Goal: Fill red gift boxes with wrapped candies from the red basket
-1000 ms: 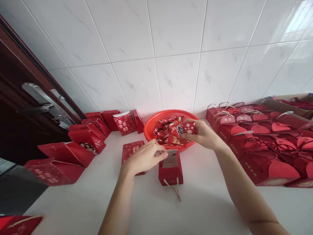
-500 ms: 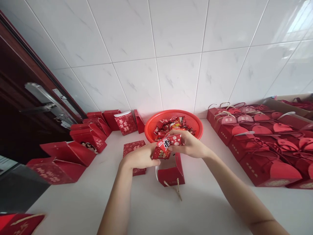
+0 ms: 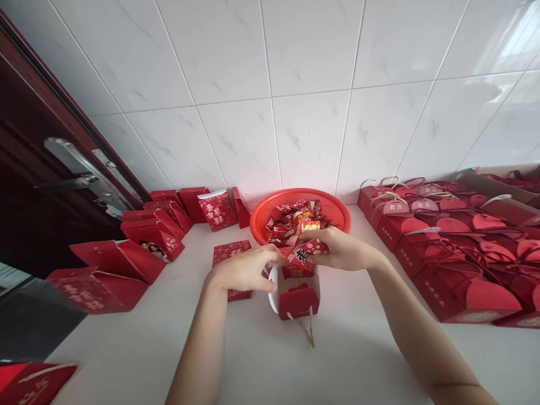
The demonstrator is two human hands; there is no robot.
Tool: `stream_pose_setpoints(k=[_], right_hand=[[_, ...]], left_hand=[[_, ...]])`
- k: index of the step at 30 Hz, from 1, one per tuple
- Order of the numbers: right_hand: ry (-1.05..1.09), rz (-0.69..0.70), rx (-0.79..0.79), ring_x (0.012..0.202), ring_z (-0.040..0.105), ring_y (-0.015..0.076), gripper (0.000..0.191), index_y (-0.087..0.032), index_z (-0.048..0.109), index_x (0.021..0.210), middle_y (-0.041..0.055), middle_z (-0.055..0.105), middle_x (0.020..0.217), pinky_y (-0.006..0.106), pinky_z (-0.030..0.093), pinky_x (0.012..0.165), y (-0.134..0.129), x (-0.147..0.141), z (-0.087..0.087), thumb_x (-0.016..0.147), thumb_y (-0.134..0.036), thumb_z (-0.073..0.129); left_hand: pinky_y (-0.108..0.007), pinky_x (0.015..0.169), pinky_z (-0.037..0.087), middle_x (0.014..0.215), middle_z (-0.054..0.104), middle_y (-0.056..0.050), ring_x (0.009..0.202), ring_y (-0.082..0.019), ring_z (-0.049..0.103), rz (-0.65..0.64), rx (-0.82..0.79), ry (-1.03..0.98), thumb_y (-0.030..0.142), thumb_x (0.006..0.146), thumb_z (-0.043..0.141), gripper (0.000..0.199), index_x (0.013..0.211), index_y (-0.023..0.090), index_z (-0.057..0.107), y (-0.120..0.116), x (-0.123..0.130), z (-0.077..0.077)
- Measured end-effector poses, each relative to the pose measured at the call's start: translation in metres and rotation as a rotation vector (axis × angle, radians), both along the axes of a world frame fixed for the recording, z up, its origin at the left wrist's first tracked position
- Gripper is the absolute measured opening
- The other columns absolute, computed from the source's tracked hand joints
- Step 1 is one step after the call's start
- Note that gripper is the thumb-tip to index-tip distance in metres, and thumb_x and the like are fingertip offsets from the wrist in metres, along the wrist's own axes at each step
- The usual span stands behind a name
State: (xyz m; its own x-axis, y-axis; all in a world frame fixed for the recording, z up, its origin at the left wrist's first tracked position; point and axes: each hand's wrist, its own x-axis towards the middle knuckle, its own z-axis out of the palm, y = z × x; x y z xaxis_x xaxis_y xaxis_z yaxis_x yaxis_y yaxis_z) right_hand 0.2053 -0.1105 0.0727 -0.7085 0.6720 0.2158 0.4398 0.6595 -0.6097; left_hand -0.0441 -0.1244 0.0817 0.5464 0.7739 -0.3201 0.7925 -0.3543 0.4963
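Note:
A small red box [image 3: 299, 302] with a twisted rope handle stands with its top open, and red packets show inside. My left hand [image 3: 252, 269] is at the box's left side, thumb and fingers apart, holding nothing. Above the box's back edge, my right hand [image 3: 343, 248] grips a red snack packet [image 3: 304, 252] with white print and a large black character. Behind both hands sits a red plastic basket [image 3: 258, 218] of wrapped sweets. A gold-wrapped sweet [image 3: 310, 225] is just beyond my right fingertips.
A flat red box [image 3: 231, 252] lies left of the open one. More red boxes [image 3: 149, 236] stand at the left, near a dark door [image 3: 46, 112]. Rows of closed red boxes [image 3: 455, 275] fill the right, with a cardboard carton behind. A tiled wall rises behind.
My right hand has moved right with the packet. My left hand has let go, its fingers spread. Red packets now show inside the open box.

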Motion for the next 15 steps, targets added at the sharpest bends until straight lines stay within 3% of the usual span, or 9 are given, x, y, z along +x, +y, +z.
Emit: stream_pose_setpoints(k=[8, 15], right_hand=[[0.052, 0.074, 0.012, 0.098, 0.066, 0.0213, 0.032, -0.020, 0.066, 0.116, 0.0079, 0.070, 0.116, 0.031, 0.051, 0.080, -0.004, -0.014, -0.004, 0.085, -0.010, 0.062], [-0.067, 0.062, -0.018, 0.096, 0.068, 0.0215, 0.038, -0.020, 0.065, 0.121, 0.0074, 0.072, 0.114, 0.030, 0.050, 0.077, -0.008, -0.021, -0.008, 0.087, -0.007, 0.055]], left_hand=[[-0.030, 0.080, 0.052, 0.117, 0.063, -0.004, 0.097, -0.023, 0.064, 0.004, -0.042, -0.038, 0.027, 0.069, 0.071, 0.047, 0.115, 0.022, 0.064, 0.000, 0.001, 0.003], [-0.030, 0.081, 0.052, 0.121, 0.060, -0.005, 0.100, -0.024, 0.063, -0.003, -0.036, -0.029, 0.028, 0.069, 0.071, 0.058, 0.127, 0.025, 0.062, 0.001, -0.002, -0.001]])
